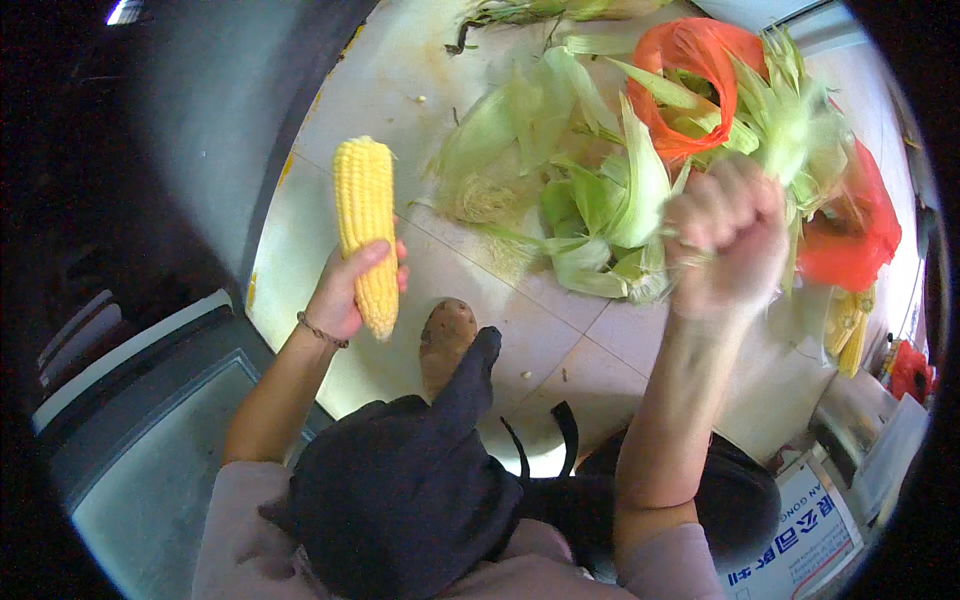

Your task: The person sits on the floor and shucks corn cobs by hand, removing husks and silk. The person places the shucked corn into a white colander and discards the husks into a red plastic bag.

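Observation:
My left hand (348, 285) is wrapped round the lower part of a husked ear of corn (365, 200). The yellow ear points upward, its narrow end below my thumb. To the right, my right hand (728, 235) is curled into a fist and smeared by motion. A few pale strands show by its fingers; what lies inside them is hidden. Green corn husks (610, 205) are heaped on the floor just left of and beyond this fist. Corn silk (490, 200) lies at the heap's left side.
A red plastic bag (865, 225) lies among husks on the right, with an orange-red bag part (650, 60) further back. Yellow corn ears (850, 330) show below it. A printed white box (800, 530) stands lower right, a dark glass-topped cabinet (165, 480) lower left. My brown shoe (447, 345) is on the tiles.

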The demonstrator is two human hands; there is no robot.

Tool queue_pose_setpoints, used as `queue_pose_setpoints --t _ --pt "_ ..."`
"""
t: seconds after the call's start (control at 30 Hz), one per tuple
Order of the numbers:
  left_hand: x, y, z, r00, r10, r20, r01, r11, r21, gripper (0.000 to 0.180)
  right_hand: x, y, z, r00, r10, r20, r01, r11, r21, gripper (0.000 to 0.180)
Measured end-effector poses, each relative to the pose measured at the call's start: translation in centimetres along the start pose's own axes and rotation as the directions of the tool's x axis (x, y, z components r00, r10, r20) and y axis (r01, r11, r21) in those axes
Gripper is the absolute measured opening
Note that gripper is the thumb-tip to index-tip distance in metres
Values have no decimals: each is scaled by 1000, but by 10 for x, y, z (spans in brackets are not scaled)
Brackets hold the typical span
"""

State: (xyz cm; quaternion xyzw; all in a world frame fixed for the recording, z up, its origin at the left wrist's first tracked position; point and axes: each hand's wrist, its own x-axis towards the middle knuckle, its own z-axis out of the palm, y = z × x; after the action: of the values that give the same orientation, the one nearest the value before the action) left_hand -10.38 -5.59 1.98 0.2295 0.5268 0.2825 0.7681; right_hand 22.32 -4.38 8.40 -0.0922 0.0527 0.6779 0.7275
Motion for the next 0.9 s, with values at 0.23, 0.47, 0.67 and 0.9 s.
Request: queue_pose_setpoints --t 0.23,0.47,0.67,0.9 --pt "23 18 19 989 -49 139 63 993 -99 57 6 50 -49 940 -253 228 39 -586 -809 61" --pt "18 15 75 893 47 447 -209 924 320 54 15 75 -50 944 -49 -327 -282 396 -874 64" --pt "17 -14 71 814 -297 499 309 949 60 46 18 60 -68 901 -204 -383 -49 829 -557 30" --pt "8 -22 89 978 112 176 -202 717 668 58 18 56 -77 846 -246 -474 -29 865 -501 35"
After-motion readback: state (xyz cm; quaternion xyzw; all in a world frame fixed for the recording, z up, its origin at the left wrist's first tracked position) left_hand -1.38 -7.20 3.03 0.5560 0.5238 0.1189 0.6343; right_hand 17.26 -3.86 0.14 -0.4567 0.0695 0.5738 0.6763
